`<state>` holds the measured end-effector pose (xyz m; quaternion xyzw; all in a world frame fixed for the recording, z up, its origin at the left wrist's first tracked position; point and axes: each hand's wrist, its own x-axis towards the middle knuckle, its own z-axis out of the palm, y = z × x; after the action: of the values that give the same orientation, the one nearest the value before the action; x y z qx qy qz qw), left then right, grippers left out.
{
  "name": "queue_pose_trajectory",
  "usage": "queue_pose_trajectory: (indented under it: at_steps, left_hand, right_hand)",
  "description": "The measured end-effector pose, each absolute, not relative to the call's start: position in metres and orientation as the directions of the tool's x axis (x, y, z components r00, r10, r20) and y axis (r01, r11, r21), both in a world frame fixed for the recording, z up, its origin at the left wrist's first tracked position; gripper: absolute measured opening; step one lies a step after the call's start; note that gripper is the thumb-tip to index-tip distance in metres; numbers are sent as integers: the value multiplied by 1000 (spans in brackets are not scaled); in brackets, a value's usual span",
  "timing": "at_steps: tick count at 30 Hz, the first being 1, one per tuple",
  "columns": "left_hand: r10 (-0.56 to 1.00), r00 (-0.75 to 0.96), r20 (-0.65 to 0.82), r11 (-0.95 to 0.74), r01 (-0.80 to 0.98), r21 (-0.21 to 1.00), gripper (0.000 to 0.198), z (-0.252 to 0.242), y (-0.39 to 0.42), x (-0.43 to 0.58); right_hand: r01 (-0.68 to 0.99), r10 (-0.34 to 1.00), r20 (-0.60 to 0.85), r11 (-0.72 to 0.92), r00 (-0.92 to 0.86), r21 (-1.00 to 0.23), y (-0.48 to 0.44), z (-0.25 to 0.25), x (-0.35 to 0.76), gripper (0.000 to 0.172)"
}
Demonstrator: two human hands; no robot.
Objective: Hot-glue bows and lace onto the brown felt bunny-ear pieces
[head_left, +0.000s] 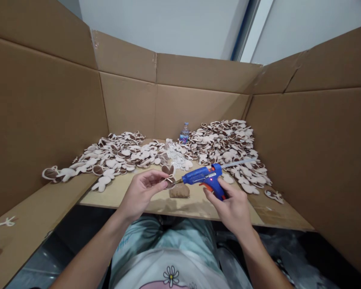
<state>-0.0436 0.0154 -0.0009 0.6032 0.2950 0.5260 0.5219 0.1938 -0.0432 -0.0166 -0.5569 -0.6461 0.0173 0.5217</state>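
Observation:
My left hand (147, 186) pinches a small brown, bunny-shaped felt piece (169, 170) with a cream string bow on it. In my right hand (233, 204) is a blue hot glue gun (203, 174) with an orange trigger and a lit red light. Its nozzle points left and meets the lower edge of the felt piece; whether it touches I cannot tell. A clear glue stick (239, 162) sticks out of the gun's back end. Just below the nozzle, a brown block (179, 191) lies on the board.
Cream and brown bunny pieces form a heap on the left (117, 154) and a taller heap on the right (225, 140). A water bottle (184, 133) stands between them, behind crumpled clear plastic (177, 155). Cardboard walls (198, 104) enclose the work board (156, 204). A loose cream bow (6, 221) lies far left.

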Motion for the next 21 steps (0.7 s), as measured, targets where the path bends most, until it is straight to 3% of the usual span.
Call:
queue_pose_trajectory:
  at_steps: [6,13,21]
  left_hand:
    - [912,271,307,-269,-169,948,14,1,14,-44]
    - [943,201,266,-238,-153,959,19,3,24,-50]
    - [958,127,256,-234,-164,958,22,3,36,-60]
  right_hand:
    - [790,744,645,285,175,-542,-36,-16,203,24]
    - [835,933,283,-34,224,-549,-2,-31,231,15]
    - [843,953,141,-160,267,-513,8,-53,234,31]
